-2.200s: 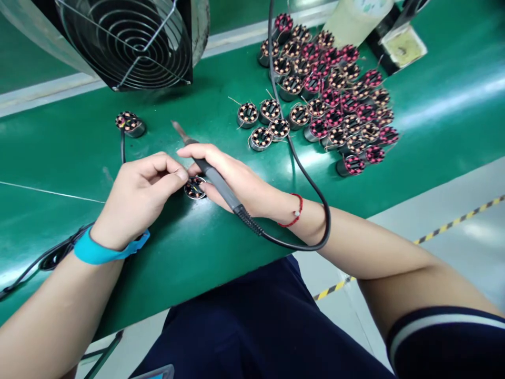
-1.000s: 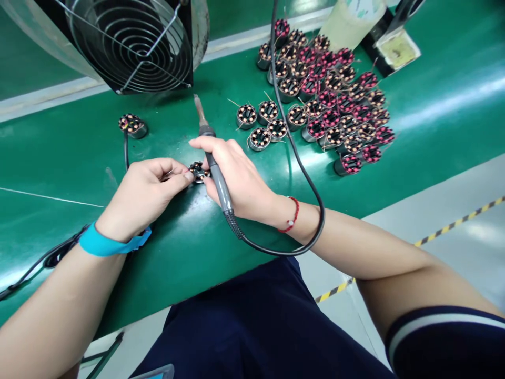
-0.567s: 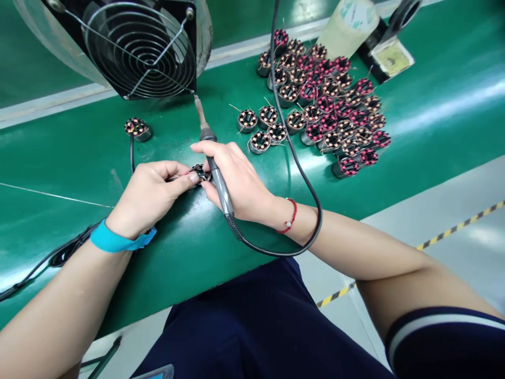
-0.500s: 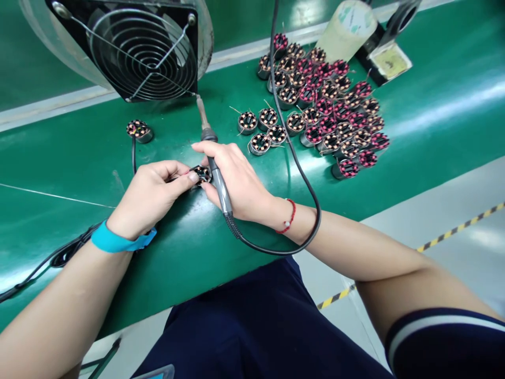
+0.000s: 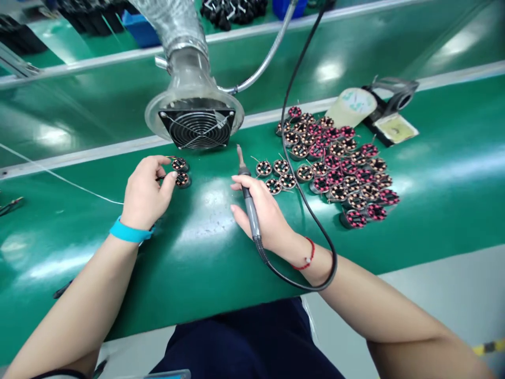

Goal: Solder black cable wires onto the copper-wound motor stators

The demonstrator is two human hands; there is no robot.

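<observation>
My left hand (image 5: 149, 189), with a blue wristband, is at the left, thumb and fingers closed at the rim of a wound motor stator (image 5: 182, 180) low on the green bench. A second stator (image 5: 180, 164) sits right behind it, close to my fingertips. The fingers hide part of both and their leads. In my right hand (image 5: 264, 210) is a soldering iron (image 5: 252, 213), tip pointing up and away from me. Its black cord (image 5: 315, 210) loops over the wrist. Several loose stators (image 5: 273, 186) stand just beyond this hand.
A fume extractor fan (image 5: 199, 129) hangs at the back of the bench. Many stators with red or copper windings (image 5: 335, 173) crowd the right side. Behind them stand a tape roll (image 5: 352, 107) and a soldering iron stand with a sponge (image 5: 395, 129). A thin solder wire (image 5: 63, 176) crosses at left.
My left hand has carried its stator leftward and away from the iron, beside the other stator. The right hand has drawn apart with the iron still held. The view has tilted up.
</observation>
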